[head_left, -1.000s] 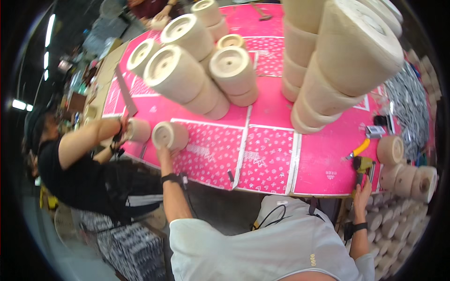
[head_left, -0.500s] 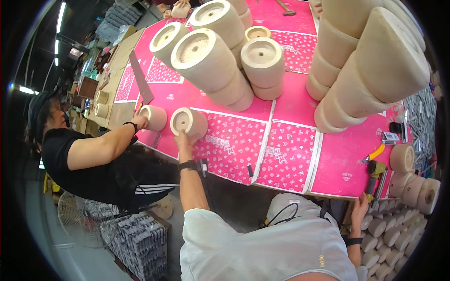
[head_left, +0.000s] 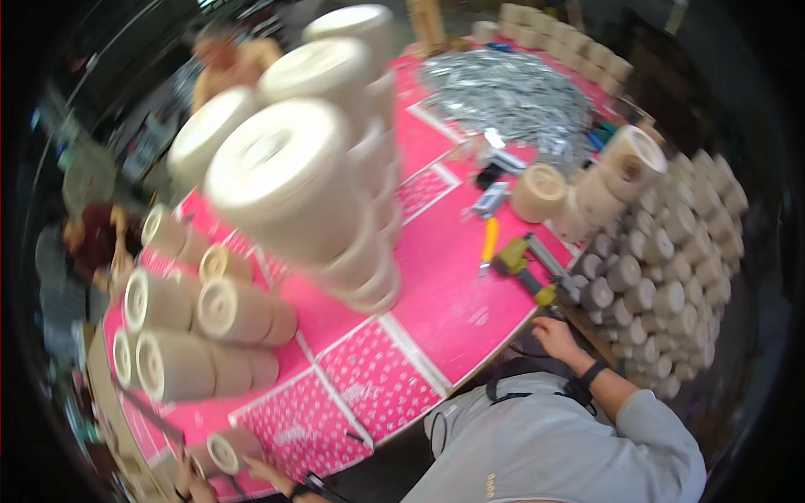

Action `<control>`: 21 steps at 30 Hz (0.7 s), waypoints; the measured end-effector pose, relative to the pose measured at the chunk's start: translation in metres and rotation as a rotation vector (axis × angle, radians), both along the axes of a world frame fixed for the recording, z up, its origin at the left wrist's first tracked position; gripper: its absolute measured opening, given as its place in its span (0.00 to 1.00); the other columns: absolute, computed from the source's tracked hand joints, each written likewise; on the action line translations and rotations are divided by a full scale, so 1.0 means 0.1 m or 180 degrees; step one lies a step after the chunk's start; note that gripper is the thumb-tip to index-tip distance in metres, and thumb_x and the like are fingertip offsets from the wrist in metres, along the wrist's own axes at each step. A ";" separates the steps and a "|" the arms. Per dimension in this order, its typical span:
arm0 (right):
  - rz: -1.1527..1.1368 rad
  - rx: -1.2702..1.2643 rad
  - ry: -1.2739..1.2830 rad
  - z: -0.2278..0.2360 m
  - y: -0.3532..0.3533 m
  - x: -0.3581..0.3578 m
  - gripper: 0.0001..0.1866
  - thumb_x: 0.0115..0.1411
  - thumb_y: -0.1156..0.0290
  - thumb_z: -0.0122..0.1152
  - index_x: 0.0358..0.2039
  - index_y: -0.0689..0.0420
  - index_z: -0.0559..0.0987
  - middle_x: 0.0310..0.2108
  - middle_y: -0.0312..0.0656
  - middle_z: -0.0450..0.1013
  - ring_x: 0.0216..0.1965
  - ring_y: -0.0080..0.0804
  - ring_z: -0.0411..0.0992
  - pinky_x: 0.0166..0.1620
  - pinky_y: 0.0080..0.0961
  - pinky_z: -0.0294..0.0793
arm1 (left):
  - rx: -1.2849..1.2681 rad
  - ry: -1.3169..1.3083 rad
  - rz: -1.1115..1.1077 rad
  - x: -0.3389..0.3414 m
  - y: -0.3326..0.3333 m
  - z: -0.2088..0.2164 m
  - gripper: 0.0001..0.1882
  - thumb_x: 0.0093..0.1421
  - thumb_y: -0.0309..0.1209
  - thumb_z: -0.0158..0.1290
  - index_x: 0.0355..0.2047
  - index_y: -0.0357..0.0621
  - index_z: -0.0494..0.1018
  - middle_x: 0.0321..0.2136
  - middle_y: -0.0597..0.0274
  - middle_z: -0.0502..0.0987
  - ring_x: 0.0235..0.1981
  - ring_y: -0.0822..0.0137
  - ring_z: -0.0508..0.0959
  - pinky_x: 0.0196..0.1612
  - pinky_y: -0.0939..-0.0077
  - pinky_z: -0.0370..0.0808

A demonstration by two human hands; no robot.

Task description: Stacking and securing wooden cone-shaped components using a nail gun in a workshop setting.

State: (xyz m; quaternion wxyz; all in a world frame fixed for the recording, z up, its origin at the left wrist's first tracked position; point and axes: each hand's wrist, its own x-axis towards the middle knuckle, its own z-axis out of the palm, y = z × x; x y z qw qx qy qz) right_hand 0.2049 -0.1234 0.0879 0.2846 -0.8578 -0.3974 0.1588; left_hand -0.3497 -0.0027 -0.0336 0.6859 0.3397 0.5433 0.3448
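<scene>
At the lower left, my left hand [head_left: 270, 474] is closed on the near side of a pale wooden cylinder [head_left: 234, 451] with a recessed round end, lying on the pink-covered table [head_left: 444, 285]. Motion blur softens its fingers. A co-worker's hand [head_left: 191, 482] is beside it, next to another cylinder. My right hand [head_left: 555, 337] is at the table's near edge, fingers loosely bent and apart, holding nothing I can see. Just beyond it lies a green and black nail gun [head_left: 521, 267]. A yellow-handled knife [head_left: 488, 241] lies to the left of the nail gun.
Tall stacks of wooden cylinders [head_left: 277, 180] rise mid-table, with shorter stacks [head_left: 176, 365] at left. Grey metal pieces [head_left: 507, 94] are heaped at the far end. Many cylinders [head_left: 671, 277] are piled at right. Two other people [head_left: 239, 67] are across the table.
The view has swung to the right, bringing the metal heap and right-hand pile into sight. My left hand stays at the cylinder; my right hand has come off the table edge beside the nail gun.
</scene>
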 end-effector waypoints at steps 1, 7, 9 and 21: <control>0.0265 -0.0064 0.0496 -0.05 0.08 0.00 0.13 0.54 0.72 0.54 0.39 0.63 0.77 0.28 0.44 0.76 0.30 0.33 0.76 0.36 0.27 0.74 | 0.0027 0.0088 -0.0100 -0.55 -0.54 -0.19 0.36 0.55 0.39 0.53 0.59 0.36 0.52 0.52 0.49 0.62 0.48 0.56 0.67 0.46 0.64 0.69; 0.0814 -0.1270 0.2166 -0.22 -0.38 0.44 0.13 0.56 0.67 0.47 0.26 0.62 0.77 0.25 0.41 0.76 0.25 0.30 0.74 0.29 0.28 0.73 | -0.0023 0.0699 -0.1509 0.54 0.45 0.47 0.42 0.53 0.41 0.57 0.61 0.37 0.50 0.57 0.52 0.58 0.56 0.62 0.61 0.54 0.68 0.63; 0.0716 -0.1449 0.2198 -0.26 -0.71 0.63 0.13 0.54 0.67 0.49 0.24 0.62 0.77 0.25 0.42 0.76 0.25 0.31 0.74 0.29 0.28 0.72 | -0.0008 0.1029 -0.1773 1.17 0.61 0.95 0.44 0.52 0.42 0.58 0.62 0.38 0.49 0.59 0.53 0.57 0.59 0.64 0.59 0.56 0.69 0.61; -0.2039 -0.0407 0.2555 -1.50 -3.07 0.44 0.10 0.49 0.71 0.53 0.24 0.63 0.79 0.24 0.51 0.75 0.24 0.43 0.74 0.28 0.36 0.71 | 0.0964 0.1603 -0.4897 5.07 0.02 1.36 0.20 0.60 0.29 0.50 0.51 0.33 0.65 0.35 0.54 0.75 0.35 0.65 0.76 0.38 0.75 0.74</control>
